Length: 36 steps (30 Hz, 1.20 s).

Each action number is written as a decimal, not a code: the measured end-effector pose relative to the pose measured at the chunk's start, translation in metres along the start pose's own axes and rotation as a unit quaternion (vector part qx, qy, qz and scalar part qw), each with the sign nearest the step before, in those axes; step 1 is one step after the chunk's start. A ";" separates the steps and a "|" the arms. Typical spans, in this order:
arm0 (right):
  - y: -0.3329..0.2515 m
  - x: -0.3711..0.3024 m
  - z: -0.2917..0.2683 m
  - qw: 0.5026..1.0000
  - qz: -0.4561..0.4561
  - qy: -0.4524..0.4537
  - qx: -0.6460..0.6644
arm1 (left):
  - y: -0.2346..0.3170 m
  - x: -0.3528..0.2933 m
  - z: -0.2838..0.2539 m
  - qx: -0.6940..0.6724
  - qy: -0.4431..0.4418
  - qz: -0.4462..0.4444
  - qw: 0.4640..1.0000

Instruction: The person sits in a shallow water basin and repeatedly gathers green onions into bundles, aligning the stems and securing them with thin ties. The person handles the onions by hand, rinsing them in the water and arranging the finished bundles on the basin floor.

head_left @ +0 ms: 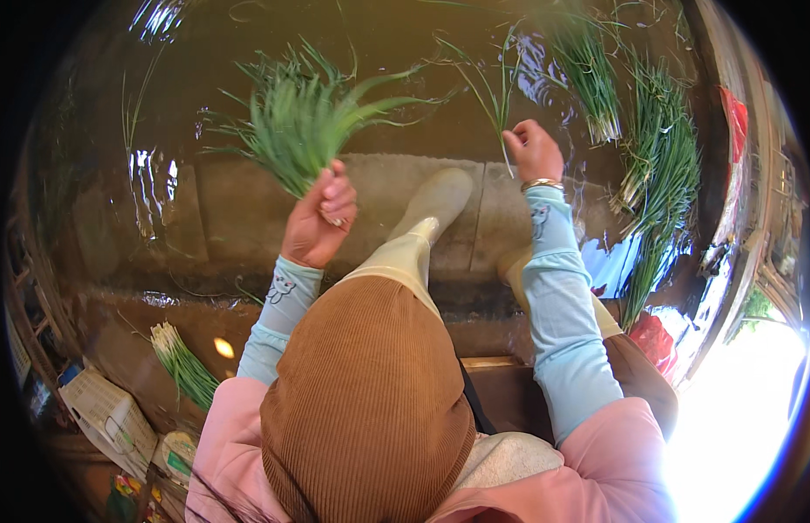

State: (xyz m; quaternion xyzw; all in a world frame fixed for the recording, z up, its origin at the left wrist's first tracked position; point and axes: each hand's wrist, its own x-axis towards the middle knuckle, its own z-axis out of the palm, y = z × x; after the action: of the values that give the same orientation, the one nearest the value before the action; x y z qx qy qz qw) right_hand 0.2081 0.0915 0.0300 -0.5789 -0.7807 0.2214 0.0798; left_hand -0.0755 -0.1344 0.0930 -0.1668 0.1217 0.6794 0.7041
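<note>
My left hand [322,213] is closed round the base of a bunch of scallions [300,118], whose green leaves fan up and away from me, slightly blurred. Short pale ends poke out below the fingers. Off to the right, my right hand [535,150] pinches a few thin scallion stalks [494,96]; a white end hangs below the fingertips. The two hands are well apart, both above brown water [405,78]. Beyond my right hand lies a bundle of scallions [589,78] with its white ends toward me.
A large scallion heap [662,144] stretches along the right side. Another bundle [185,362] lies at the left near my elbow, beside a white plastic basket [108,410]. My pale boots [435,205] stand in the water by a submerged ledge [248,200]. Red plastic [653,340] sits at the right.
</note>
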 end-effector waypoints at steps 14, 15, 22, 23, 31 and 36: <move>-0.144 -0.056 0.040 0.986 -0.049 -0.095 0.127 | -0.048 0.020 -0.021 0.297 0.185 -0.038 0.936; -0.150 -0.061 0.043 0.990 -0.084 -0.074 0.091 | -0.048 0.021 -0.025 0.284 0.208 -0.055 0.934; -0.159 -0.066 0.044 0.962 -0.271 -0.007 -0.036 | -0.047 0.021 -0.042 0.235 0.215 -0.038 0.947; -0.158 -0.067 0.042 0.957 -0.283 -0.035 -0.050 | -0.047 0.020 -0.043 0.231 0.215 -0.029 0.948; -0.155 -0.071 0.029 0.916 -0.388 -0.102 0.027 | -0.041 0.010 -0.054 0.252 0.201 -0.010 0.947; -0.157 -0.067 0.029 0.894 -0.412 -0.158 0.080 | -0.041 0.005 -0.064 0.225 0.207 -0.022 0.952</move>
State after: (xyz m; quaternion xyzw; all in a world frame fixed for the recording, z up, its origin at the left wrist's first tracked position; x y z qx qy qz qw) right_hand 0.0815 -0.0151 0.0816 -0.1539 -0.9312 0.3192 0.0856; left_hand -0.0309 -0.1568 0.0350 -0.1434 0.4108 0.5695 0.6973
